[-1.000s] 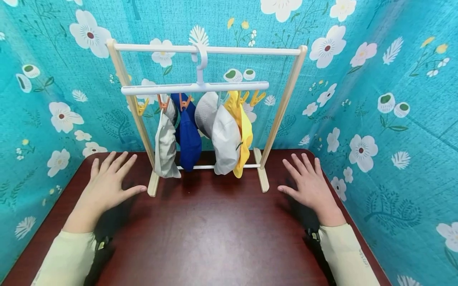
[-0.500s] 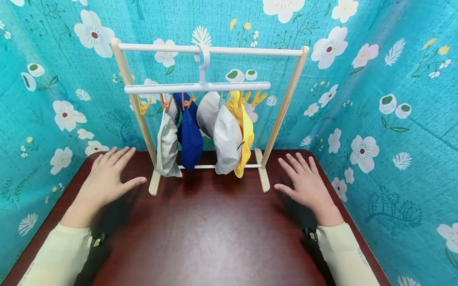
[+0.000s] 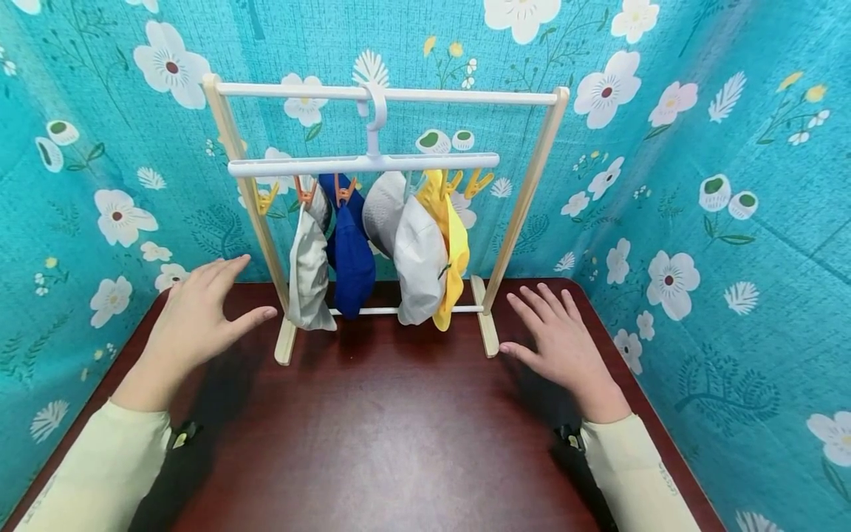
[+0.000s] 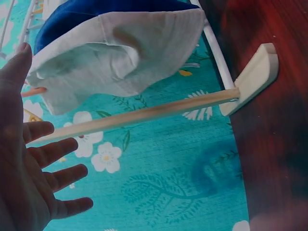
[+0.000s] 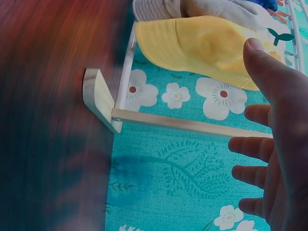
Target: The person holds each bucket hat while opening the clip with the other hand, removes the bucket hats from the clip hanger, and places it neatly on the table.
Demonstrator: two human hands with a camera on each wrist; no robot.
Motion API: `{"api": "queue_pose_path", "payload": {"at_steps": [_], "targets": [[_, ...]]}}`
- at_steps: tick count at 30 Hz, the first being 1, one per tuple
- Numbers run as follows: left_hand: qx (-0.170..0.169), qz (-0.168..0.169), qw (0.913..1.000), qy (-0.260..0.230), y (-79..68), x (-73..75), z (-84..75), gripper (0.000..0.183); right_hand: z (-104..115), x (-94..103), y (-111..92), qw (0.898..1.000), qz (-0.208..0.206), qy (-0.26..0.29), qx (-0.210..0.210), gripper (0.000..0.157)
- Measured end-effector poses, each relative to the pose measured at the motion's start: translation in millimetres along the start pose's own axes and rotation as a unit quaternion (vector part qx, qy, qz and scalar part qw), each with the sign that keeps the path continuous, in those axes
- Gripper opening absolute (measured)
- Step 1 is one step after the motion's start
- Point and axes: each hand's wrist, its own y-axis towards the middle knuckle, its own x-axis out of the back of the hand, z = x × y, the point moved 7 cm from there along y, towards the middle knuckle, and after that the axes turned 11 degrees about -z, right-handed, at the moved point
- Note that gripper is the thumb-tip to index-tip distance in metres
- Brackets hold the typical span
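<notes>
Over the dark red table [image 3: 399,428], noted left hand [image 3: 196,321] spread, thumb well out, near the left side of wooden rack [image 3: 524,203]; noted right hand [image 3: 558,343] likewise spread, near its right side. Beyond, found rack standing on the table between both hands, with white hanger [image 3: 372,164] hooked over it. Beneath hanger, recorded hanging left to right: beige hat [image 3: 309,273], blue hat [image 3: 354,262], grey hat [image 3: 419,262], yellow hat [image 3: 457,247]. Behind, saw turquoise floral curtain [image 3: 784,310].
</notes>
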Motion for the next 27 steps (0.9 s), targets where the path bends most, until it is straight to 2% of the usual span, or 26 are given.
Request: {"api": "queue_pose_path", "payload": {"at_steps": [15,20,27], "targets": [[0.062,-0.009,0.9968,-0.049,25.3,13.7,-20.4,0.094,23,11.4,11,0.999,-0.02,0.026,0.02,0.093],[0.056,-0.014,0.997,-0.052,30.6,17.5,-28.1,0.092,31,12.9,12,0.999,-0.015,0.026,0.028,0.093],[0.055,-0.031,0.9953,-0.073,37.2,24.1,-38.1,0.085,44,22.1,16,0.998,-0.034,0.04,0.045,0.091]]}}
